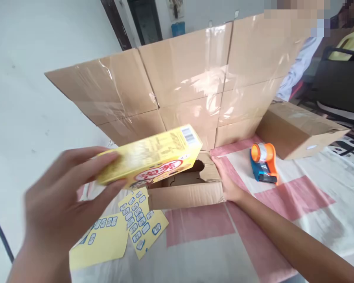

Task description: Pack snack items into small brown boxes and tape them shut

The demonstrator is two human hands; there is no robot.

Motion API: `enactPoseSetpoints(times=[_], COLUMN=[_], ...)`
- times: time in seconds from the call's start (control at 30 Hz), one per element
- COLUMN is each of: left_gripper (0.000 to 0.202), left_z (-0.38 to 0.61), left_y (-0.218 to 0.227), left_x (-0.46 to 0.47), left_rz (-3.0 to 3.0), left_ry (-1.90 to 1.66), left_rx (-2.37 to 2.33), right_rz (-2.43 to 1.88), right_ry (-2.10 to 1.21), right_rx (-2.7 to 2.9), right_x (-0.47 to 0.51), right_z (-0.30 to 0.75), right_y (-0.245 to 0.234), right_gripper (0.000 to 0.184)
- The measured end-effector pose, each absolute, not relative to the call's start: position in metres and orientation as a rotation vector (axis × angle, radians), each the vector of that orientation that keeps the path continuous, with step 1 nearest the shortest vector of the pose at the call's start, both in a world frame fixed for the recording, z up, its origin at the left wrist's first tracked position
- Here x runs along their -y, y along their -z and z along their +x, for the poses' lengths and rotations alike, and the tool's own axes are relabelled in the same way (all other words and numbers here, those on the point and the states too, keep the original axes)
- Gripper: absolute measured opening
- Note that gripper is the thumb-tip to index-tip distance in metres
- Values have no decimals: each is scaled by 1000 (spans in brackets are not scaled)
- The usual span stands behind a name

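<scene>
My left hand (67, 196) grips one end of a yellow printed carton (162, 153) between thumb and fingers. The carton is tilted and held in the air, its far end over a small brown cardboard box (188, 196). That box has an opening in its top with a ragged, torn edge, and the carton hides part of it. Against the box's right side, my right hand (228, 182) holds it steady on the table, with some fingers out of sight behind it. Yellow sticker sheets (141, 218) with blue-edged labels lie below the carton, just left of the box.
Behind the box stands a tall taped cardboard panel (188, 78). An orange and blue tape dispenser (264, 163) sits on the pink and white tablecloth (200, 228) at right. Beyond it are a closed cardboard box (301, 125) and a dark chair (339, 82). Another person is partly visible at upper right.
</scene>
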State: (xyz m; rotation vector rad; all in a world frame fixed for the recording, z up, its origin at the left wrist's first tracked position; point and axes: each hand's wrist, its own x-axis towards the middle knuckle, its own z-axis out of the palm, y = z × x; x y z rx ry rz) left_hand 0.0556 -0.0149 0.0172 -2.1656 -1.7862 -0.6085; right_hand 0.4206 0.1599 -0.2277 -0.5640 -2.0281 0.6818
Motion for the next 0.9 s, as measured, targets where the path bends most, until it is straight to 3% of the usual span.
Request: enactPoseSetpoints(times=[0.13,0.23,0.43,0.6,0.9], left_gripper=[37,43,57,51,45], left_z=[99,107,110,101,65], left_y=[-11,-9,6,37,19], left_x=[-37,-59,-71,-75,-41], left_rz=[-2303,-2461,-2582,-2651,-2468], left_ry=[505,423,681,911,442], left_rx=[1745,1884,2051,2129,1970], right_rz=[-529,-507,-498,-476,-445], right_ry=[-694,-719,-782,-838,-736], right_rx=[2044,2044,1948,1897,2032], right_x=[-160,-160,-161,-163,-158], right_z=[413,407,407,406,402], right_y=[219,215,212,216,215], right_gripper=[123,123,130,133,128])
